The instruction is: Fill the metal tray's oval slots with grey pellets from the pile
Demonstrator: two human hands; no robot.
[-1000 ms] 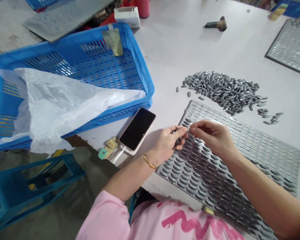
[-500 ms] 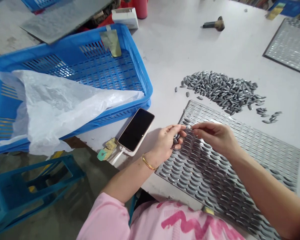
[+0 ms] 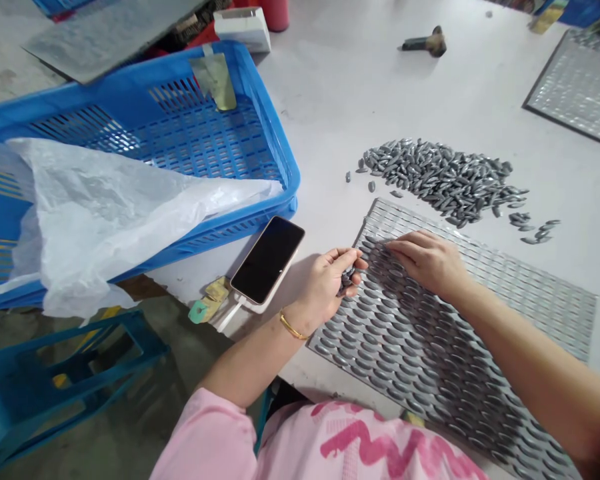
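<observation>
The left hand [image 3: 325, 287] is clenching a few small grey spindle-shaped pellets [image 3: 347, 279] against its palm. The right hand [image 3: 427, 261] is resting open and empty, its fingertips [image 3: 393, 245] touching a grey slotted metal rack [image 3: 540, 310] lined with pellets. A loose heap of pellets [image 3: 440, 177] is lying just beyond the rack. The magenta print on a pink shirt [image 3: 380, 447] is too folded to read.

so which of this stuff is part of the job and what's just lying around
In use:
left hand gripping grey oval pieces
right hand
slotted metal tray
pile of pieces

Lying about:
smartphone
blue plastic crate
white plastic sheet
</observation>
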